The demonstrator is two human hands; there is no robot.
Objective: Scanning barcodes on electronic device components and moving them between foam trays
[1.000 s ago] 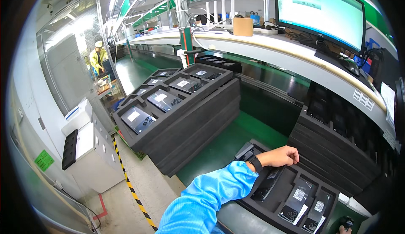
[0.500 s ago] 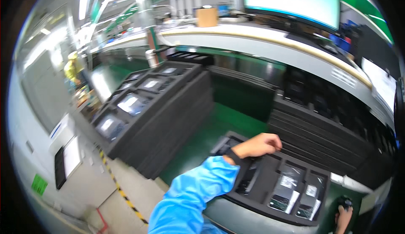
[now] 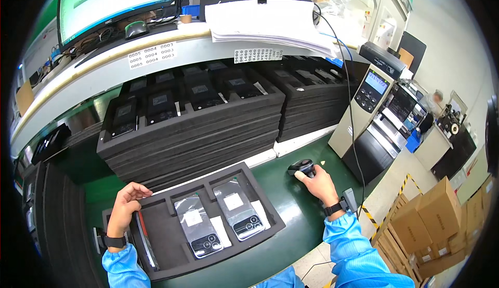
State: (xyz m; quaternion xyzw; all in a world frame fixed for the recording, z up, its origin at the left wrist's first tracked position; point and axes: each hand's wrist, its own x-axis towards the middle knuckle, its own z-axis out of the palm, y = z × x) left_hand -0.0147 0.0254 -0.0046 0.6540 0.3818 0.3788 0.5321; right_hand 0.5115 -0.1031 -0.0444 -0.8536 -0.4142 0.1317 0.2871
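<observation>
My left hand (image 3: pixel 126 209) is over the back left edge of a black foam tray (image 3: pixel 171 271), fingers loosely bent and apart from the thumb, holding nothing visible. Just below the thumb, a thin dark slab (image 3: pixel 147 244) stands nearly edge-on in the tray; its lower side is hidden. Two wrapped phones with camera lenses, a middle phone (image 3: pixel 193 218) and a right phone (image 3: pixel 235 205), lie in the other compartments with white slips beside them. Right of the tray, my right hand (image 3: pixel 319 185) is closed round a black handheld scanner (image 3: pixel 301 167) above the green tabletop.
Behind the tray rise stacked black foam trays (image 3: pixel 197 142) under a shelf (image 3: pixel 192 49) bearing a monitor (image 3: pixel 114 7) and papers (image 3: pixel 270 23). A label printer (image 3: pixel 364 106) stands at right, a cable (image 3: pixel 352 127) hanging before it. Cardboard boxes (image 3: pixel 423 220) are piled farther right.
The view has swung right, bringing the printer and boxes in. My left hand has drawn back from over the tray's middle to its left end. The scanner stays in my right hand.
</observation>
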